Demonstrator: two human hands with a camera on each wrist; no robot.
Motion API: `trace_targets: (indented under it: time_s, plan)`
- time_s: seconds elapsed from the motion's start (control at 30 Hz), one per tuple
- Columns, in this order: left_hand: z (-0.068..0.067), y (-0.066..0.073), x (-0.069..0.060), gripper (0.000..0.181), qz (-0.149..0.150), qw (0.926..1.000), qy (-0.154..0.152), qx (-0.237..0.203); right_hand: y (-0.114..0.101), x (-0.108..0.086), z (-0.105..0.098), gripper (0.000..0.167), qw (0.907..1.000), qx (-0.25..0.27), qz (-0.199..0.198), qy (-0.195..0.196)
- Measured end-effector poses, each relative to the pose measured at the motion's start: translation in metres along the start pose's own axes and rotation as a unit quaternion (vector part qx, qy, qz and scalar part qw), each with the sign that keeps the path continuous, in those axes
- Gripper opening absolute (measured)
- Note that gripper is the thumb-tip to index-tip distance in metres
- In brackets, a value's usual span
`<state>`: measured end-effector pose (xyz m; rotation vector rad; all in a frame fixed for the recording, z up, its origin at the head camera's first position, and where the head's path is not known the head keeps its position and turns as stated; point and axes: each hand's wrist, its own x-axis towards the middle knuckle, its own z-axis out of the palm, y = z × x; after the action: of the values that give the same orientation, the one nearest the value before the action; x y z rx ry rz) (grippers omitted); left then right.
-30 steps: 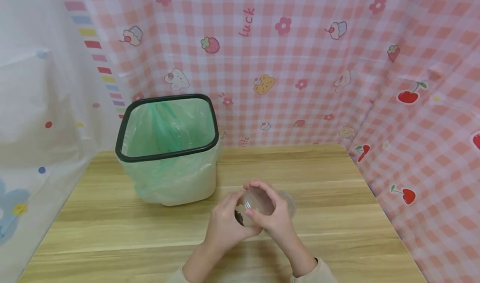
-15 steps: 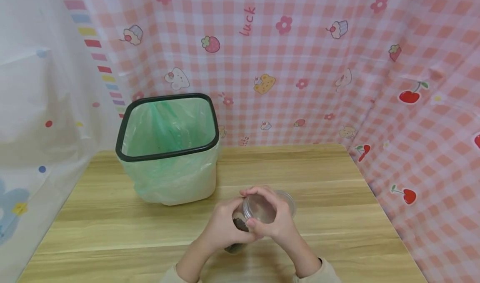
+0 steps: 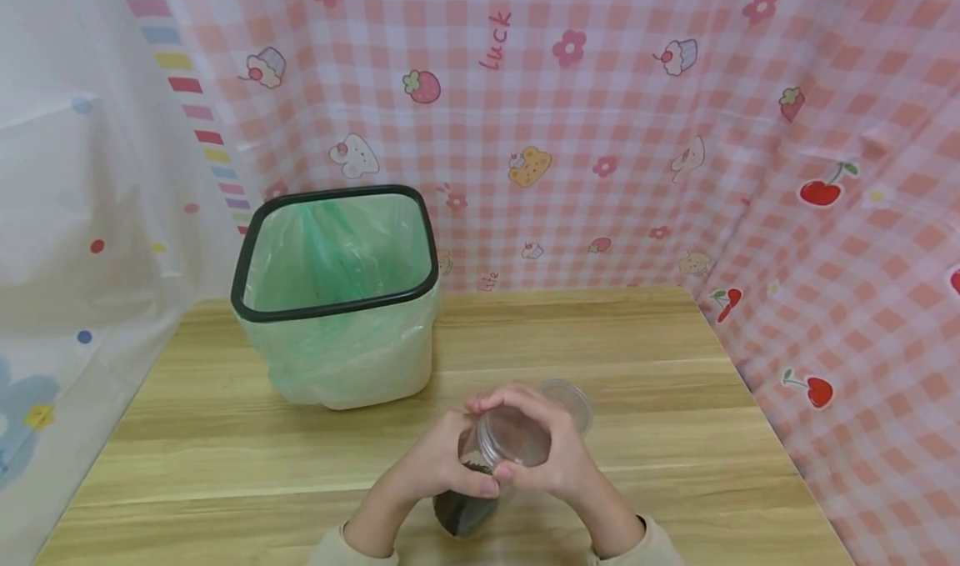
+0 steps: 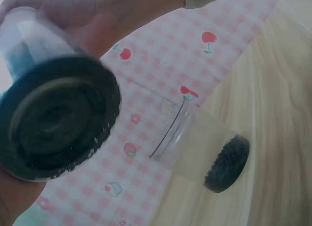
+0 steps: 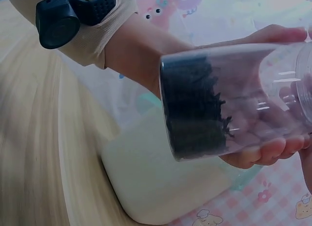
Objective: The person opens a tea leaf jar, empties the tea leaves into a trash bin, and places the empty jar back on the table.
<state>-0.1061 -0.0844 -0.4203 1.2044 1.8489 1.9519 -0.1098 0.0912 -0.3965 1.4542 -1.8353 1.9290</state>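
A clear plastic jar with dark, leafy bits at its bottom [image 3: 465,509] is tilted between the hands, raised off the table. My left hand [image 3: 431,459] grips its body, thumb across the front. With fingers and thumb curled round the threaded top end, my right hand [image 3: 564,453] holds it too; whether a lid is on there I cannot tell. In the right wrist view the jar [image 5: 243,99] lies sideways, dark bits packed at its base. A second clear jar [image 4: 204,143], also with dark bits, stands on the table; the head view shows its round rim [image 3: 585,408] beyond the right hand.
A bin [image 3: 352,366] with a black rim and a pale green liner stands at the back left of the wooden table [image 3: 660,433]. Pink checked cloth [image 3: 600,132] hangs behind and to the right, white cloth [image 3: 90,174] on the left.
Both hands have come slightly nearer to me with the tilted jar. Its dark-filled bottom, hidden a second ago, now shows below the left hand. The second jar and the bin stay put.
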Motion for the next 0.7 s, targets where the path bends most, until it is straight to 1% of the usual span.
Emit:
trace_targets:
  time_s: [0.07, 0.13, 0.17, 0.27, 0.3, 0.37, 0.4, 0.47, 0.57, 0.63, 0.67, 0.7]
  plan:
    - [0.0, -0.001, 0.0, 0.068, 0.004, 0.999, -0.017, -0.042, 0.002, 0.001, 0.0, 0.048, 0.9998, 0.001, -0.021, -0.006]
    - [0.001, -0.002, 0.001, 0.07, 0.006, 0.9976, -0.024, -0.064, 0.003, 0.001, 0.001, 0.049, 0.9992, 0.009, -0.036, -0.013]
    - [0.001, -0.002, 0.001, 0.069, 0.009, 0.9976, -0.024, -0.064, 0.004, 0.001, 0.001, 0.049, 0.999, 0.012, -0.039, -0.016]
    - [0.001, -0.001, 0.0, 0.067, 0.006, 0.9976, -0.023, -0.066, 0.003, 0.0, -0.001, 0.053, 0.9991, 0.015, -0.032, -0.025]
    - [0.001, -0.001, -0.001, 0.064, 0.003, 0.9977, -0.024, -0.064, 0.001, 0.0, -0.001, 0.056, 0.9993, 0.008, -0.024, -0.027]
    - [0.0, 0.001, -0.002, 0.06, -0.01, 0.9977, -0.022, -0.063, -0.002, -0.001, -0.003, 0.064, 0.9993, -0.025, -0.003, -0.029]
    - [-0.001, 0.002, -0.003, 0.059, -0.017, 0.9979, -0.02, -0.059, -0.003, -0.002, -0.004, 0.068, 0.9985, -0.044, 0.009, -0.03]
    - [-0.002, 0.004, -0.005, 0.057, -0.029, 0.9988, -0.011, -0.037, -0.007, -0.003, -0.005, 0.076, 0.9961, -0.076, 0.035, -0.028]
    - [-0.003, 0.01, -0.007, 0.059, -0.049, 0.9986, 0.017, 0.01, -0.012, -0.005, -0.008, 0.081, 0.9931, -0.09, 0.072, -0.02]
    - [-0.004, 0.014, -0.008, 0.058, -0.077, 0.9951, 0.043, 0.044, -0.013, -0.006, -0.01, 0.079, 0.9926, -0.082, 0.089, -0.007]
    - [-0.004, 0.016, -0.009, 0.057, -0.093, 0.9924, 0.055, 0.059, -0.014, -0.007, -0.011, 0.078, 0.9924, -0.078, 0.096, 0.002]
    - [-0.004, 0.017, -0.009, 0.055, -0.109, 0.9881, 0.069, 0.083, -0.014, -0.007, -0.011, 0.076, 0.9922, -0.075, 0.099, 0.011]
